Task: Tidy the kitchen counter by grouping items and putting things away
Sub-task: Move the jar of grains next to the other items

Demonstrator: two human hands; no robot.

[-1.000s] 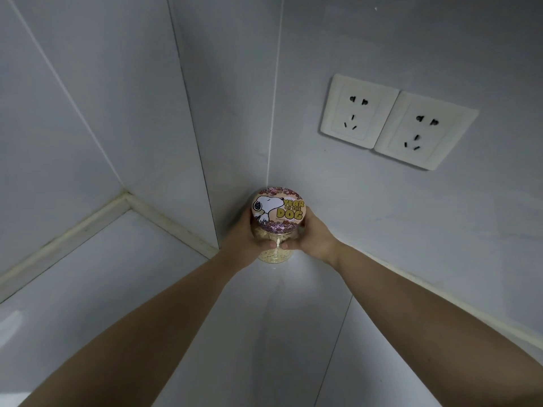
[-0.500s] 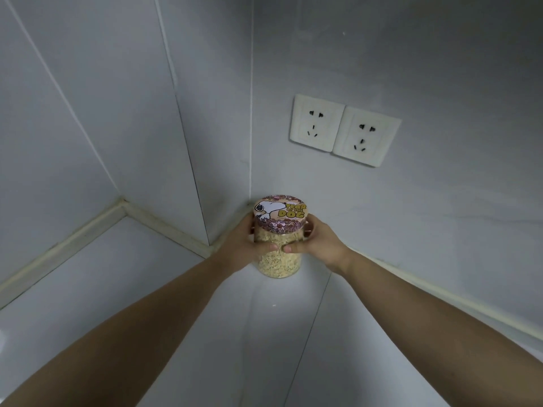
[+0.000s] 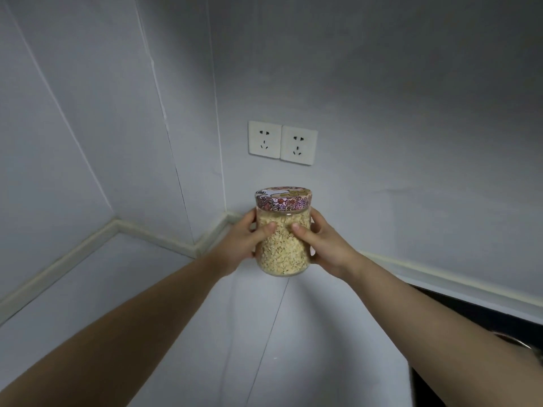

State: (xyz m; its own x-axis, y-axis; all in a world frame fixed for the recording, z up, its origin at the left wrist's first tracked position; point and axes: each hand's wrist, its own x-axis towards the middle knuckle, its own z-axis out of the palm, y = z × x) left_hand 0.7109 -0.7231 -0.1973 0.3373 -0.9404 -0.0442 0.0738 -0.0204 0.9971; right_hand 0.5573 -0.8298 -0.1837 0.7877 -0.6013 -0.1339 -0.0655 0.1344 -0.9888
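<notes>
Left hand (image 3: pixel 241 245): wrapped round the jar's left side — thumb on the front glass.
Right hand (image 3: pixel 324 245): gripping the opposite side.
Jar (image 3: pixel 283 248): upright between both hands — grain-filled, patterned lid (image 3: pixel 282 199).

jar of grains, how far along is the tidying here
Done: the lid is on the jar. In hand: the left hand and right hand grip its sides near the counter corner, below the sockets; whether it rests there is unclear. Left: settle it and let go.
</notes>
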